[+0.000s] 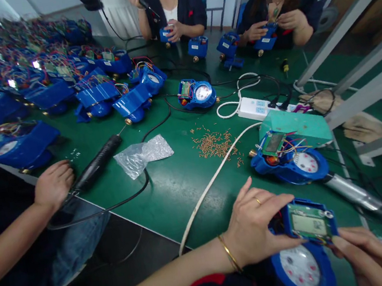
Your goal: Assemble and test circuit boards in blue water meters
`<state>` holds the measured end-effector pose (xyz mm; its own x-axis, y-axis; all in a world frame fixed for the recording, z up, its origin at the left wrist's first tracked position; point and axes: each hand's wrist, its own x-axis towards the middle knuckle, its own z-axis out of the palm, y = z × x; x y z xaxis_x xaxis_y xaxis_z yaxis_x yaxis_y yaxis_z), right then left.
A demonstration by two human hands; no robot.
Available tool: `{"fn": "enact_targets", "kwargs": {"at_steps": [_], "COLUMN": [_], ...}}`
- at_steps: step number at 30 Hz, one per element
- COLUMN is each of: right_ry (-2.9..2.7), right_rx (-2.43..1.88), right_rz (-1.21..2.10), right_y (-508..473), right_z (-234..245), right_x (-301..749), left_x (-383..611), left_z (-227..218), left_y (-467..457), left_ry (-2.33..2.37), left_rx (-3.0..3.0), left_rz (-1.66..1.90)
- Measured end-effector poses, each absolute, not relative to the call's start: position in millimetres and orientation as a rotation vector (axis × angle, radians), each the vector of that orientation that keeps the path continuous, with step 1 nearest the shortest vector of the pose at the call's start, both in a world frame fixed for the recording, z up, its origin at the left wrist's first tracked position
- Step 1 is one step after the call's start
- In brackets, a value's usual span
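A blue water meter (303, 268) with a white round dial is at the lower right, close to my body. My left hand (252, 225) is closed on its upper box, thumb and fingers on opposite sides. In that box sits a green circuit board (309, 222) with a grey display. My right hand (372, 249) is closed at the box's lower right corner, its fingertips against the edge by the board; any small part between them is hidden. Just beyond lies another open blue water meter (306, 162) with loose coloured wires, beside a silver electric screwdriver (359, 195).
Small copper-coloured screws (213, 145) lie heaped mid-table near a plastic bag (144, 155). A white cable (215, 178) crosses the table. A power strip (253, 107) and green box (294, 128) stand right. Left, a co-worker's hand (55, 184) is near a black electric screwdriver (99, 161). Many meters crowd behind.
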<state>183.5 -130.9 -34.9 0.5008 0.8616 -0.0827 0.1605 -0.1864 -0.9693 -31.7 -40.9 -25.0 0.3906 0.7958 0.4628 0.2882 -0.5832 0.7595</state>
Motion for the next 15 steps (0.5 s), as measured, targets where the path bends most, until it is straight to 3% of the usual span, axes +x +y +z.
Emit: {"fn": "enact_targets", "kwargs": {"at_steps": [8, 15], "right_ry": [-0.892, -0.954], "right_rx": [-1.756, -1.782], "right_rz": [0.722, 0.6], "right_y": [-122, -119], "right_z": [2, 12], "right_x": [149, 134], "left_x": [-26, -34], "left_z": [-20, -15], "left_y": [-33, -30], "left_ry": [0.828, 0.765], "left_rx": [1.651, 1.669], "left_rz": [1.011, 0.872]}}
